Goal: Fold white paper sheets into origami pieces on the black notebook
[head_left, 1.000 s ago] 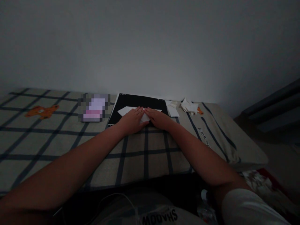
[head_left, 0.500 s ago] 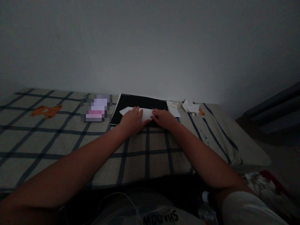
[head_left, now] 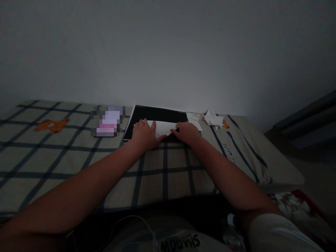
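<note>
A folded white paper (head_left: 163, 126) lies on a black board (head_left: 157, 114) at the far side of a checked bed cover (head_left: 78, 161). My left hand (head_left: 143, 134) presses flat on the paper's left part, fingers spread. My right hand (head_left: 186, 133) rests on the paper's right end, fingers on its edge. The paper shows between the two hands; the rest of it is hidden under them.
A blurred pink and white object (head_left: 108, 120) lies left of the board. Small white paper scraps (head_left: 214, 119) and a white slip (head_left: 195, 123) sit to the right. An orange bear print (head_left: 51, 124) marks the cover. The wall stands just behind; the bed edge drops at right.
My hands have moved apart along the paper: the left slid left, the right slid right. More of the white paper shows between them.
</note>
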`<act>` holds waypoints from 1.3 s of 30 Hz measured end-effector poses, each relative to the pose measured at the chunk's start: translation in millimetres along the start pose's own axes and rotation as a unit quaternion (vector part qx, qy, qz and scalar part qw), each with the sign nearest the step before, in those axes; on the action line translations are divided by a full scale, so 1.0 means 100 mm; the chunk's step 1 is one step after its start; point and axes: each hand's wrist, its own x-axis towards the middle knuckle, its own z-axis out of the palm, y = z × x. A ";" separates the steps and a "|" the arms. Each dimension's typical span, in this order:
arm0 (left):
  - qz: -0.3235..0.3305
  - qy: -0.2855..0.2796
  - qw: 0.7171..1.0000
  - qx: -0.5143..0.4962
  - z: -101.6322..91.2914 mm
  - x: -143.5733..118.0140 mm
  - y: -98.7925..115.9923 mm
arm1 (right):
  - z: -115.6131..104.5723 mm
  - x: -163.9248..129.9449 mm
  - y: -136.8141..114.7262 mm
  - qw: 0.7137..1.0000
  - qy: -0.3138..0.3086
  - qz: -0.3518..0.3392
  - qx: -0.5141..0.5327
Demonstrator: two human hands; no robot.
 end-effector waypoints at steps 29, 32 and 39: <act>0.088 0.005 0.996 -0.028 0.03 0.02 -0.02 | 0.20 0.06 -0.01 0.992 0.007 -0.118 0.051; 0.042 -0.003 0.999 0.003 -0.02 0.00 0.00 | 0.15 0.05 -0.01 0.997 -0.007 -0.076 0.006; 0.009 0.001 0.999 0.032 0.01 -0.01 0.01 | 0.02 0.01 -0.04 0.999 -0.012 0.014 -0.040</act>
